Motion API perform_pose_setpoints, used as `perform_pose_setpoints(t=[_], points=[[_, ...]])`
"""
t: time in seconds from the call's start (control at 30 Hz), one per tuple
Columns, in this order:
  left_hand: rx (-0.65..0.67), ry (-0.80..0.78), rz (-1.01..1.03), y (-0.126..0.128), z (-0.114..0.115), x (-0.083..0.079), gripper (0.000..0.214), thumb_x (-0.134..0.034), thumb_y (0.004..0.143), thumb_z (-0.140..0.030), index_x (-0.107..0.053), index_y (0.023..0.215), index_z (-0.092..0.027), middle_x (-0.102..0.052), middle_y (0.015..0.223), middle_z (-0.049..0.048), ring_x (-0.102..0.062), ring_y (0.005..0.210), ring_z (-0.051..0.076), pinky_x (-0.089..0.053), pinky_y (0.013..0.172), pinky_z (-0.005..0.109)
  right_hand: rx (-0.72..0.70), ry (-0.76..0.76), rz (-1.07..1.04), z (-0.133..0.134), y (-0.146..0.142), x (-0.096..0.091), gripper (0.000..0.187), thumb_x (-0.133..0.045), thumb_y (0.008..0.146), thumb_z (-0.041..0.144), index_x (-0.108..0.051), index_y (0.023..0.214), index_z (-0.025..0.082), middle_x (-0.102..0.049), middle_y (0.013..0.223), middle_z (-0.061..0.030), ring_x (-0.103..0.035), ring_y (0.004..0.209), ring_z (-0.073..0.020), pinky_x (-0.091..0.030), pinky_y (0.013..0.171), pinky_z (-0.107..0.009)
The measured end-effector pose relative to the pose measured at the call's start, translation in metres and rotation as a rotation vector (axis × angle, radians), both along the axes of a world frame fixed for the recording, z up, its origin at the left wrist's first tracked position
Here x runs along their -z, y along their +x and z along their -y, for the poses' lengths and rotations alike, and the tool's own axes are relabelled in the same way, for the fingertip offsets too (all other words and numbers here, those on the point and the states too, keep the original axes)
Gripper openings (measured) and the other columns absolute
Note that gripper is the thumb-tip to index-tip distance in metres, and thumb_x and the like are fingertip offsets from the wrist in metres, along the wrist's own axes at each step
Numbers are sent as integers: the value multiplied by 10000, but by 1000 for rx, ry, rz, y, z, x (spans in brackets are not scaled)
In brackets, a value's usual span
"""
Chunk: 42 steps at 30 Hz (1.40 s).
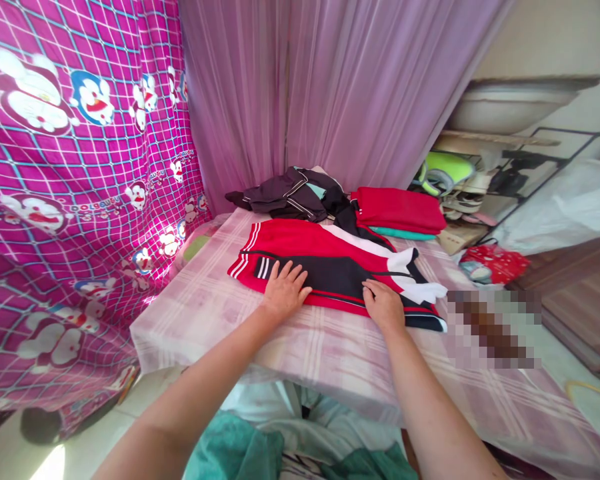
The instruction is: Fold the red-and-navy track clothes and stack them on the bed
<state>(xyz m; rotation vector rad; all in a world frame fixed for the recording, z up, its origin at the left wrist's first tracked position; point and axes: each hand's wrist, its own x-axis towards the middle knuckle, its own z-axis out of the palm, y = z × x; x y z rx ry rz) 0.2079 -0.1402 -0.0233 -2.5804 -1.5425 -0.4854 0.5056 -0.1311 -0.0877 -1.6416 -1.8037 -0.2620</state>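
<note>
A red, black and white track jacket (pixel 330 268) lies folded lengthwise on the cloth-covered table (pixel 200 293). Its red ribbed ends with white stripes point left, and a crumpled white part sits at the right end. My left hand (pixel 283 293) presses flat on the black panel near the striped end, fingers spread. Farther right, my right hand (pixel 383 305) rests on the jacket's near edge, its fingers slightly bent against the fabric. No cloth shows pinched in either hand.
Behind the jacket lies a heap of dark clothes (pixel 293 192). Folded red clothing (pixel 399 210) sits on a teal piece (pixel 405 234) at the back right. A patterned pink curtain (pixel 105 167) hangs left, a purple curtain (pixel 330 87) behind. A rack (pixel 525 163) with shoes stands right.
</note>
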Motion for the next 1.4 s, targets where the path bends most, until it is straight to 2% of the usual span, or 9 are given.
perform_pose_setpoints(t=[0.4,0.5,0.67,1.03,1.1,1.17,1.27,1.3,1.4], points=[[42,56,-9,-12,29,-23,497,-416,984,-491,-568,1403,-271,-563,1464,59,-399,1433,323,-171,1233,588,-4,-4,23,2,-1,-4,320,-484,880,237,-788,966,189,-771,1062,-90,-712,991,-241,-548,961,-392],[24,50,-13,-21,29,-26,498,-424,984,-484,-572,1401,-255,-568,1458,76,-395,1435,334,-158,1228,608,0,-1,29,2,-2,-4,328,-480,880,242,-789,961,169,-771,1055,-106,-715,987,-249,-553,952,-393],[-11,44,-15,-36,25,-30,499,-412,989,-481,-577,1396,-245,-558,1466,85,-374,1445,341,-167,1224,612,0,0,24,1,-1,-3,295,-512,864,219,-790,960,204,-771,1064,-83,-711,995,-245,-554,960,-403],[-53,29,1,-51,22,-27,499,-439,972,-482,-562,1411,-278,-568,1457,84,-388,1436,351,-122,1228,614,-5,-4,7,0,0,-1,295,-510,870,221,-789,967,216,-769,1064,-76,-703,1004,-247,-545,976,-411],[-76,42,-19,-68,19,-28,515,-408,979,-500,-537,1431,-290,-539,1486,74,-363,1454,330,-94,1238,588,-5,-6,6,0,0,-1,297,-506,868,220,-788,962,217,-769,1063,-72,-703,1006,-244,-545,975,-407],[-176,41,-45,-97,15,-25,548,-369,985,-515,-471,1478,-298,-462,1550,61,-292,1493,305,-63,1244,561,-3,-6,13,0,0,-1,304,-495,873,225,-786,961,209,-770,1061,-76,-704,1006,-242,-546,970,-404],[-482,-115,-70,-147,7,-8,593,-298,999,-490,-371,1536,-250,-362,1608,92,-231,1517,304,-142,1224,573,-2,-3,25,0,0,-1,320,-479,884,240,-783,968,188,-769,1057,-94,-708,994,-247,-549,961,-406],[-503,-169,-81,-162,5,-1,587,-278,1003,-466,-396,1522,-219,-397,1585,119,-292,1493,312,-220,1198,577,-5,-7,26,0,1,-1,323,-477,885,241,-783,970,186,-769,1057,-96,-708,991,-248,-550,959,-407],[-477,-286,-139,-188,-1,17,590,-232,1007,-451,-375,1531,-221,-351,1609,102,-300,1492,283,-271,1183,545,-13,-25,23,0,1,-1,317,-484,879,233,-784,970,191,-768,1063,-92,-706,999,-247,-549,963,-403]])
